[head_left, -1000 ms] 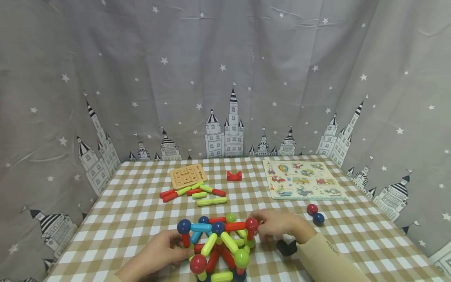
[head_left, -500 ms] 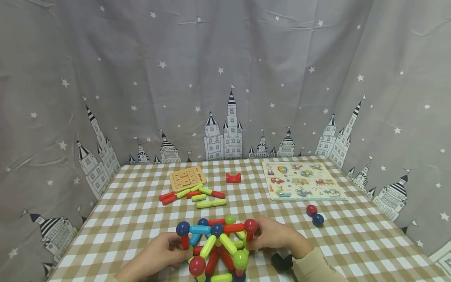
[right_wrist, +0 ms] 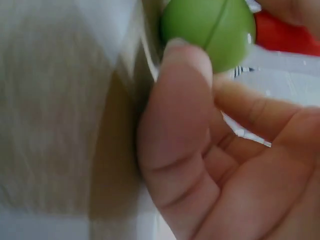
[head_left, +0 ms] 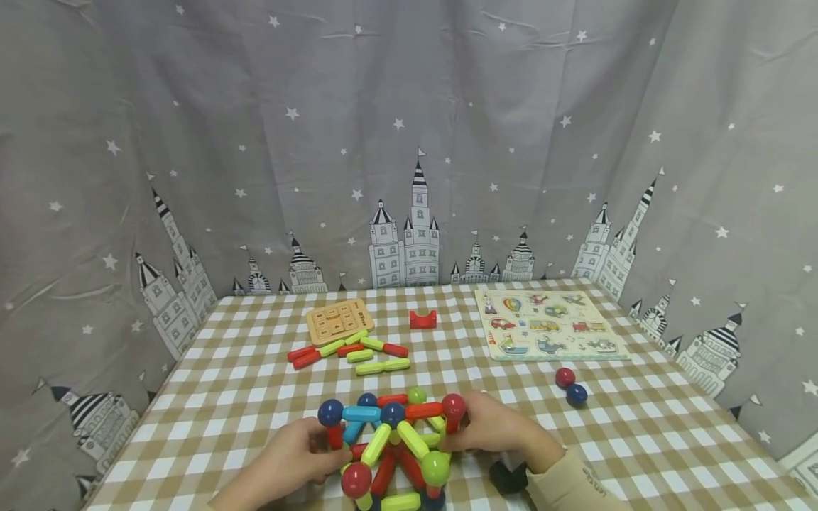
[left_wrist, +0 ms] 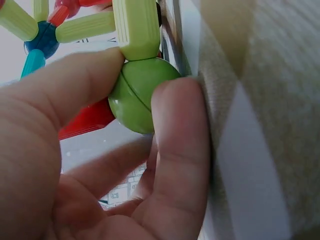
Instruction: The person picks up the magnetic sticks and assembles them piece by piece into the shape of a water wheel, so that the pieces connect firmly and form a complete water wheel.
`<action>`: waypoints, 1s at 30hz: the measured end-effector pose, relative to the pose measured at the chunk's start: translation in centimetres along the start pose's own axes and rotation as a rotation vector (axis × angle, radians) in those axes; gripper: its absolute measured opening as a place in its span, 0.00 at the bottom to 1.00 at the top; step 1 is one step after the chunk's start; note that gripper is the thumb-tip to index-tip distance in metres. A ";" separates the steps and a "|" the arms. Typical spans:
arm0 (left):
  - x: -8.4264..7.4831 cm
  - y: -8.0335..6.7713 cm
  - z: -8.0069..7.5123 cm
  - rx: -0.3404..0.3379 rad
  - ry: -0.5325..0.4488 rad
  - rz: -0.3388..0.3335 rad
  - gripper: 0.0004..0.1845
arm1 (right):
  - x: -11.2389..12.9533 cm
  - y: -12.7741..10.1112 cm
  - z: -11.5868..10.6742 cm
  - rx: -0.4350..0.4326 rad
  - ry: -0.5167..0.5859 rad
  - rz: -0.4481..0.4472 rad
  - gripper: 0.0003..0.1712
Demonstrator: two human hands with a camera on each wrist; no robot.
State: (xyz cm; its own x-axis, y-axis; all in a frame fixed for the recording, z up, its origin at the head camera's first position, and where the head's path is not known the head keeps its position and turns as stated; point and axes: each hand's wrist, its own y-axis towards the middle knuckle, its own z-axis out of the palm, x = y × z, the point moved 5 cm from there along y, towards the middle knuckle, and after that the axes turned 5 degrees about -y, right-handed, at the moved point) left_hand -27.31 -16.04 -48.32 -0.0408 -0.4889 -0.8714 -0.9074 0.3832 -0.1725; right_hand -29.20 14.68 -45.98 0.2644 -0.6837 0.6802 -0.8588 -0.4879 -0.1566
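Backdrop: star-and-castle curtain (head_left: pixel 409 142) is hanging round a checked tablecloth (head_left: pixel 224 397).
Left hand (head_left: pixel 287 458): thumb and finger are pinching a green ball (left_wrist: pixel 140 95), steadying that corner.
Right hand (head_left: pixel 498 426): fingers are curling round another green ball (right_wrist: pixel 210 27), bracing the opposite side.
Magnetic rod-and-ball frame (head_left: pixel 393 443): is standing at the near table edge, between both hands.
Beyond: loose rods (head_left: pixel 351 351) are lying near a vehicle puzzle board (head_left: pixel 549 326).

Soft even light, blurry wrist close-ups

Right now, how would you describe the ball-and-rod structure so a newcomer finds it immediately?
On the checked tablecloth, look at the near edge, between the left hand and right hand. The structure is there: coloured balls joined by rods into a raised frame, unlike the loose rods lying flat farther back.
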 end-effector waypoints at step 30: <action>-1.1 0.2 -0.5 0.093 0.074 0.184 0.12 | 0.5 -0.6 -0.5 0.058 -0.016 -0.157 0.14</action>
State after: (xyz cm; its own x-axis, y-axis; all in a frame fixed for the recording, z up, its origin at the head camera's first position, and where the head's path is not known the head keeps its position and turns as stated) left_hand -27.64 -15.82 -47.19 -0.2362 -0.4589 -0.8566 -0.8396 0.5401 -0.0578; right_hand -28.80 14.93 -45.16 0.4006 -0.6045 0.6885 -0.7796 -0.6197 -0.0905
